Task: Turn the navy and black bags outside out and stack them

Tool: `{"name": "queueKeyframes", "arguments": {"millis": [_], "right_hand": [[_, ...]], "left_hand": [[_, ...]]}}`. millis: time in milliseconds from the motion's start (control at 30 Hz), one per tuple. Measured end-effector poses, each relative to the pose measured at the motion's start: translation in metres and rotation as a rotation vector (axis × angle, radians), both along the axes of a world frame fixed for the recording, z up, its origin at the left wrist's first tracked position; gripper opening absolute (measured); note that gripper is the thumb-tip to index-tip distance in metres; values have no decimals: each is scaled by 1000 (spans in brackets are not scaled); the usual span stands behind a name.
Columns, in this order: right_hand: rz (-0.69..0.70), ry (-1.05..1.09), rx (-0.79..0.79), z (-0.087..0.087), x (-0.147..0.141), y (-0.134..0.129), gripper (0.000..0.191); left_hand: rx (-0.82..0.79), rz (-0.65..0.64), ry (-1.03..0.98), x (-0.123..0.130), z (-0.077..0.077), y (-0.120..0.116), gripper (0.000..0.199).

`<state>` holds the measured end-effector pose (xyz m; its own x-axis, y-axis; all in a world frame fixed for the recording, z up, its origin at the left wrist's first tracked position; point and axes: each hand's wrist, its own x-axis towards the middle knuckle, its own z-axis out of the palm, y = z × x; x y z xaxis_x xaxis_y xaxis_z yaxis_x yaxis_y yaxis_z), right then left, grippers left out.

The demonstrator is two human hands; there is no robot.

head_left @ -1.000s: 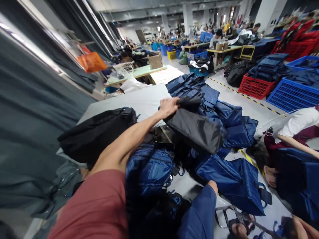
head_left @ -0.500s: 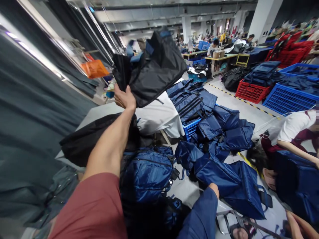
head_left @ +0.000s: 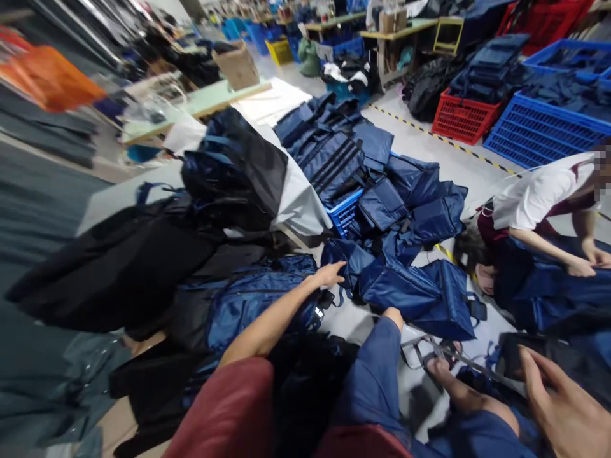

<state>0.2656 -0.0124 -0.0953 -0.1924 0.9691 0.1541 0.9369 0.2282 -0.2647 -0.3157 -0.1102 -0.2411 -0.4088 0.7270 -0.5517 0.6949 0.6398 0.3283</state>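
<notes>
- Workshop with pale grey floor [head_left: 411, 143], worktables across the top of the frame.
- Small glossy navy fabric bag [head_left: 360, 262] at centre, widest left to right, dipping right; true long axis unclear among neighbours.
- Left hand [head_left: 330, 275] at its left edge, fingers extended, nothing gripped; contact can't be told.
- Right hand [head_left: 563, 397], lower right: fingers slightly parted, nothing seen between.
- Large boxy navy bag [head_left: 401, 283] crowds it on the right; blue plastic crate [head_left: 344, 213] above.
- Navy backpack [head_left: 243, 299] beneath left forearm.
- Small bag: shiny, creased, slumped.
</notes>
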Motion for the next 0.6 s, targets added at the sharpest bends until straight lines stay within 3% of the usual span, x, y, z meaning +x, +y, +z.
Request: {"name": "queueKeyframes", "arguments": {"millis": [133, 300, 367, 467, 533, 600], "right_hand": [[-87, -93, 68, 15, -20, -2, 66], [32, -106, 214, 13, -21, 0, 48], [59, -95, 233, 13, -23, 2, 41], [88, -48, 258, 16, -31, 6, 28], [116, -18, 272, 17, -37, 10, 20], [136, -3, 275, 18, -42, 14, 14]], "left_hand": [[-108, -21, -101, 75, -71, 38, 89], [-132, 10, -70, 132, -130, 105, 97], [-129, 21, -38, 143, -149, 133, 92], [-155, 32, -16, 145, -171, 164, 70], [-158, 10, -15, 141, -179, 173, 56], [-124, -41, -8, 137, -176, 175, 50]]}}
